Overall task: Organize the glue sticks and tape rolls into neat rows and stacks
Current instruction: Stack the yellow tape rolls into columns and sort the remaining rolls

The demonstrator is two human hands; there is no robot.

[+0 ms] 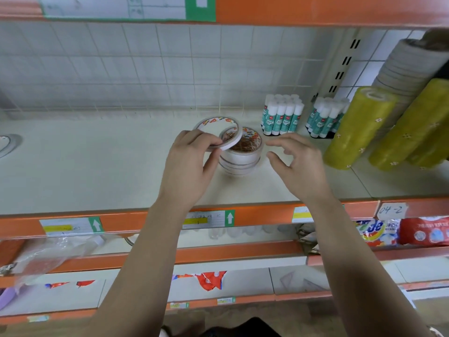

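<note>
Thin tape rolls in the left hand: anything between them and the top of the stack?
Nothing visible. The left hand pinches the thin tape rolls at the tape stack's upper left edge, overlapping it. The stack's top is bare. The right hand hovers open to the stack's right, not over it.

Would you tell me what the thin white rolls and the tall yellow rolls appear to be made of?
The thin white rolls: likely paper-backed tape, matte white sides, printed paper face. The tall yellow rolls: probably clear plastic tape, glossy and translucent yellow, round a pale core, perhaps cardboard.
</note>
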